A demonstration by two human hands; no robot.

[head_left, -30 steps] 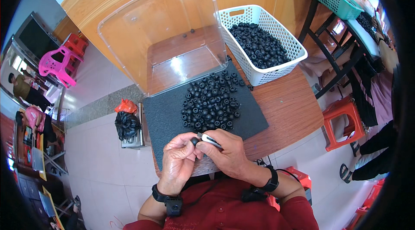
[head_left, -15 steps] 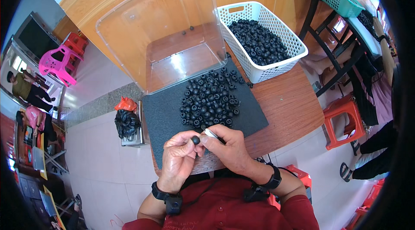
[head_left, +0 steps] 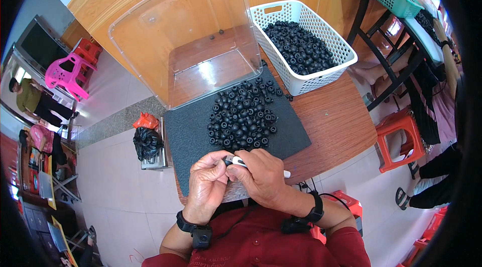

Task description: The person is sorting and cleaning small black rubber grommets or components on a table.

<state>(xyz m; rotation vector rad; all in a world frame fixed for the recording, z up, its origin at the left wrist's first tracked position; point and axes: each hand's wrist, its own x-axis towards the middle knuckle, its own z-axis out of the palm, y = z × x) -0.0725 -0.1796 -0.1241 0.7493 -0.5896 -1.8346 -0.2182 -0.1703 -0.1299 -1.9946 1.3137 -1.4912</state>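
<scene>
Just above the near edge of the dark mat (head_left: 188,134), my left hand (head_left: 206,181) pinches a small round black piece (head_left: 227,162) between thumb and fingers. My right hand (head_left: 261,176) is closed around a slim white-handled tool (head_left: 238,161), whose tip meets the piece; its exact kind is unclear. The white rear end sticks out past the right side of that hand. Beyond both hands lies a heap of similar black pieces (head_left: 241,121), round with holes, on the mat. Fingers mostly cover the piece being held.
A clear plastic box (head_left: 114,36) stands tilted behind the mat. To its right, a white perforated basket (head_left: 314,84) holds many black pieces. Black and orange bags (head_left: 147,144) sit left of the wooden table (head_left: 341,131). A red stool (head_left: 401,136) and another person's legs are at right.
My right hand has turned, bringing the white tool's front end against the black piece and its rear end into view. My left hand stays nearly in place, still pinching.
</scene>
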